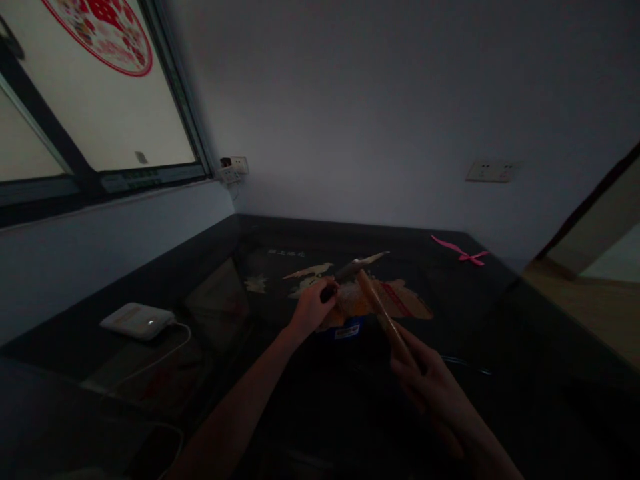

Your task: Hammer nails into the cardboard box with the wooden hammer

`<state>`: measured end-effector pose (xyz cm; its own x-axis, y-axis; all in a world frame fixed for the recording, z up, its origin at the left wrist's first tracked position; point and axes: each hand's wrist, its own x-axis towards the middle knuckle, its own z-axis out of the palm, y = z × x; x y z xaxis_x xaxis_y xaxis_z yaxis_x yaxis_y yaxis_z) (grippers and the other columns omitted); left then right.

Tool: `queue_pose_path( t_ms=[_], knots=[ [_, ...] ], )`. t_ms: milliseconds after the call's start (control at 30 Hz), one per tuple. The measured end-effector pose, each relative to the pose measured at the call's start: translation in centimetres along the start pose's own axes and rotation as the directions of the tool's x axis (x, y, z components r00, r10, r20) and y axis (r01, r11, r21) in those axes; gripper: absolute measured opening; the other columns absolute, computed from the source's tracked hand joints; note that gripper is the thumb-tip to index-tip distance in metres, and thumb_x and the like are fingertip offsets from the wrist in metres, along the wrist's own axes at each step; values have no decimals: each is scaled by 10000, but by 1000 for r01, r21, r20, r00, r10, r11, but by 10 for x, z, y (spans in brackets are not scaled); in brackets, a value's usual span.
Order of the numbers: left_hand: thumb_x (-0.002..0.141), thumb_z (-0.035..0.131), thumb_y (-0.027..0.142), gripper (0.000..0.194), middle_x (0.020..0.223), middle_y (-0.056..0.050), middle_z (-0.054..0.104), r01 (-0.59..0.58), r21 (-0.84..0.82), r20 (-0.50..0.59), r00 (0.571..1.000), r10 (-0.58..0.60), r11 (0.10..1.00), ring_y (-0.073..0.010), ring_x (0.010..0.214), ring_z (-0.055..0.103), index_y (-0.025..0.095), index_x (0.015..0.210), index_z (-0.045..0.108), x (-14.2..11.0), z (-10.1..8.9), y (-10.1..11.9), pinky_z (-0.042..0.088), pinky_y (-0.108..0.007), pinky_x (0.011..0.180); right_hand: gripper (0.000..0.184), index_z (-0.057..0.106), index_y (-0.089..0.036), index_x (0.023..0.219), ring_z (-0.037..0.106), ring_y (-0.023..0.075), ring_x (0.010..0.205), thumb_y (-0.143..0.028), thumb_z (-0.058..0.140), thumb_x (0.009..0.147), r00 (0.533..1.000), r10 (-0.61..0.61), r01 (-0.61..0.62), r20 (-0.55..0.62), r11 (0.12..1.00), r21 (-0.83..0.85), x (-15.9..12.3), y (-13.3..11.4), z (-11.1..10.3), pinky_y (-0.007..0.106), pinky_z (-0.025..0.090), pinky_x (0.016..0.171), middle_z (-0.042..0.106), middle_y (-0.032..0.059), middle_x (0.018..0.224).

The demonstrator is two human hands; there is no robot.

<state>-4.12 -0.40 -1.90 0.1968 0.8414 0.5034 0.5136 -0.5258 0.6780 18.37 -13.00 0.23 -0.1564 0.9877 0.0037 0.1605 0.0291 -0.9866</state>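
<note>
My right hand (pixel 425 373) is wrapped round the wooden handle of a hammer (pixel 383 310). Its metal head sits at the far end of the handle, with a dark face to the left and a pale pointed end to the right. Just left of the head, my left hand (pixel 315 305) is closed, fingers curled by a small dark shape; what it holds is too dim to name. Beneath the hammer lies a crumpled brown-orange piece (pixel 353 301) with a red band toward its right. A blue piece with a white label (pixel 347 331) shows below it.
The dark glossy table (pixel 300 413) carries a pale flower pattern. A white box-shaped device (pixel 137 321) with a white cable lies left. A pink ribbon (pixel 465 255) lies at the back right, and a thin dark rod (pixel 467 364) beside my right hand. Walls stand behind and left.
</note>
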Motion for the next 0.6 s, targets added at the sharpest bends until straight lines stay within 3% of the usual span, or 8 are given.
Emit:
queue_pose_path(
  t_ms=[100, 300, 600],
  knots=[
    [791, 597, 126, 292, 973, -49, 665, -31, -26, 17, 999, 31, 999, -179, 902, 637, 178, 1077, 577, 1, -3, 1, 492, -319, 839, 625, 438, -276, 1372, 431, 60, 418, -363, 664, 795, 999, 22, -18, -33, 992, 122, 1, 9, 4, 162, 340, 333, 531, -49, 683],
    [749, 652, 124, 445, 1105, -72, 621, -85, 66, 48, 995, 82, 994, -201, 1032, 587, 201, 1171, 533, -3, -16, 3, 452, -373, 932, 654, 446, -274, 1350, 332, 22, 321, -395, 692, 757, 994, 20, 8, -104, 963, 270, -5, 12, 2, 156, 252, 294, 515, -60, 644],
    [765, 663, 155, 138, 884, -49, 663, -29, 174, 4, 1000, 29, 984, -182, 841, 626, 169, 901, 646, -10, -24, -8, 507, -315, 767, 645, 432, -299, 1346, 346, 16, 320, -387, 698, 764, 993, 77, -46, -84, 946, 322, -7, 14, -2, 148, 250, 304, 532, -54, 673]
  ],
)
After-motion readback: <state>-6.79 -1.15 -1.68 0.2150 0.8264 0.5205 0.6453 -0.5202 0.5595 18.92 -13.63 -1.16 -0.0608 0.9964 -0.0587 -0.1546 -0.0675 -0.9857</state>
